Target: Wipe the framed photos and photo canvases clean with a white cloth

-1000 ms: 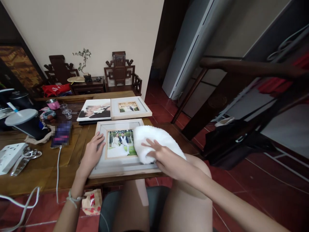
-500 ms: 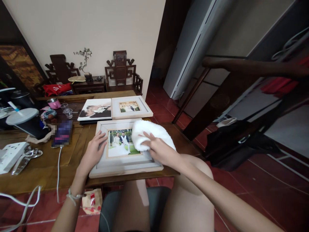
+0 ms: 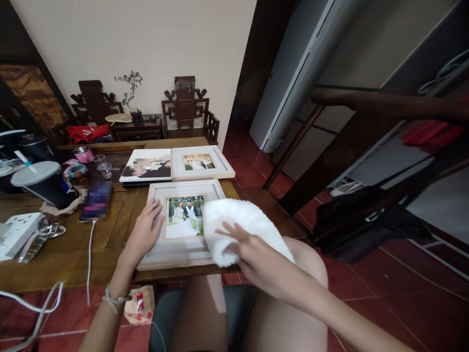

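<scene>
A picture frame (image 3: 176, 252) with a pale border lies flat at the front edge of the wooden table, holding a photo (image 3: 183, 217) of two people. My left hand (image 3: 148, 227) rests on the frame's left side, its fingers stretched out and loose. Bunched in my right hand (image 3: 247, 249) is a fluffy white cloth (image 3: 252, 217). It covers the right part of the frame and hangs over that side toward my knee. The frame's lower right corner is hidden behind cloth and hand.
Behind lie another framed photo (image 3: 200, 164) and a photo panel (image 3: 146, 165). To the left are a phone (image 3: 95, 201) on a white cable, a lidded black cup (image 3: 44, 183), a power strip (image 3: 22, 232) and small clear cups (image 3: 105, 169). A wooden chair armrest (image 3: 384, 105) stands at right.
My right hand has drawn the white cloth toward me and to the right across the frame, and more of the cloth is spread out. My left hand stays on the frame's left side.
</scene>
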Available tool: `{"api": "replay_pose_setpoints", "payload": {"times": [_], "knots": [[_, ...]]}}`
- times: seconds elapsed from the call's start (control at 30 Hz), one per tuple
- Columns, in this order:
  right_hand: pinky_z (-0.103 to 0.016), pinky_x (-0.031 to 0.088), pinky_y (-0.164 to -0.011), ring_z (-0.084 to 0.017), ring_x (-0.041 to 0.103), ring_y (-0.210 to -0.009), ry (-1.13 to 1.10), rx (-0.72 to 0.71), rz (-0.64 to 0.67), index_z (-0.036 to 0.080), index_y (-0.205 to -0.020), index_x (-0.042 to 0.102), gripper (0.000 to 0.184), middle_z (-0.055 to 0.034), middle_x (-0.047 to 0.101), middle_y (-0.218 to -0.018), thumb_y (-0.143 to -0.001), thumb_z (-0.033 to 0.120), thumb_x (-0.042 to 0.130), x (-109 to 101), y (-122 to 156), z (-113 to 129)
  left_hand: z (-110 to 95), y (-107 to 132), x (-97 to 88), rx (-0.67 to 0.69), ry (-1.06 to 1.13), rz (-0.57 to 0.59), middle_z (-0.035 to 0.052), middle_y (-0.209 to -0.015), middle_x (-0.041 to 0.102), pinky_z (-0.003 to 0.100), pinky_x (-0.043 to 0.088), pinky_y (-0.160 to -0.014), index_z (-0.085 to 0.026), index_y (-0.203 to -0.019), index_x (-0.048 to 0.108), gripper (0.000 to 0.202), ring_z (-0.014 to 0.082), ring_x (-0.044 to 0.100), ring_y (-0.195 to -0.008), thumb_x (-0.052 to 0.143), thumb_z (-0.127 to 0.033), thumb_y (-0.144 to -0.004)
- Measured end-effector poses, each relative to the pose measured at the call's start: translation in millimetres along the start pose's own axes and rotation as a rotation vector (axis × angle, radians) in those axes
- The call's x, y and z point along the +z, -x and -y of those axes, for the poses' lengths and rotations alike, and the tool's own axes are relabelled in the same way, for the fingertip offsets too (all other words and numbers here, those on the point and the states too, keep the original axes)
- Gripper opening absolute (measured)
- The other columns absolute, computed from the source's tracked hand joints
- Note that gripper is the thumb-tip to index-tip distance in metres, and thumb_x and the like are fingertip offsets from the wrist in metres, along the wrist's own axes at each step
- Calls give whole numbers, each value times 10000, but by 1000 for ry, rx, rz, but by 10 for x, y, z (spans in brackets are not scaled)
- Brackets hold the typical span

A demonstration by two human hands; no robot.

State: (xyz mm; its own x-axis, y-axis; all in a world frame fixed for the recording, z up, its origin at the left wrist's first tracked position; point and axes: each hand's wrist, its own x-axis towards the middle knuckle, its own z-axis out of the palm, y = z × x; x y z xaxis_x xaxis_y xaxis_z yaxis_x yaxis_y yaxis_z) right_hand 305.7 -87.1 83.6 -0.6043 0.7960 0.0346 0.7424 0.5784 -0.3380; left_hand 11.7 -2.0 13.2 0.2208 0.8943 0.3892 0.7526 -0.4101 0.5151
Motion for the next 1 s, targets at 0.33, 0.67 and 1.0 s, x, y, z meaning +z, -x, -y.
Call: {"api": "replay_pose_setpoints", "payload": {"times": [0.33,0.67,1.0], "knots": [[-582,268,-1155,-377,225,-1461,89,-2,10,46,-1173,660,509,-240,423,-1491,-710,-43,467,177,-621,46,-80,41,-30,0,0,53,153,-1595,268,462,189,-1216,-123,-1394,503,540,265,218,-1488,344,-446,-991],[-607,199,-1162,-376,198,-1466,275,-110,-82,78,-1276,590,475,-190,320,-1565,-822,-7,477,275,-1986,160,-122,41,-61,-34,102,1,119,-1642,112,459,95,-1228,-175,-1562,122,649,226,88,-1515,254,-486,-1008],[-604,373,-1074,-398,344,-1392,304,-356,5,101,-1178,662,423,-161,438,-1502,-815,-3,472,336,-1437,466,-97,47,-106,-12,286,-96,137,-1576,323,441,151,-1220,-166,-1564,136,735,236,249,-1479,183,-610,-980]]}}
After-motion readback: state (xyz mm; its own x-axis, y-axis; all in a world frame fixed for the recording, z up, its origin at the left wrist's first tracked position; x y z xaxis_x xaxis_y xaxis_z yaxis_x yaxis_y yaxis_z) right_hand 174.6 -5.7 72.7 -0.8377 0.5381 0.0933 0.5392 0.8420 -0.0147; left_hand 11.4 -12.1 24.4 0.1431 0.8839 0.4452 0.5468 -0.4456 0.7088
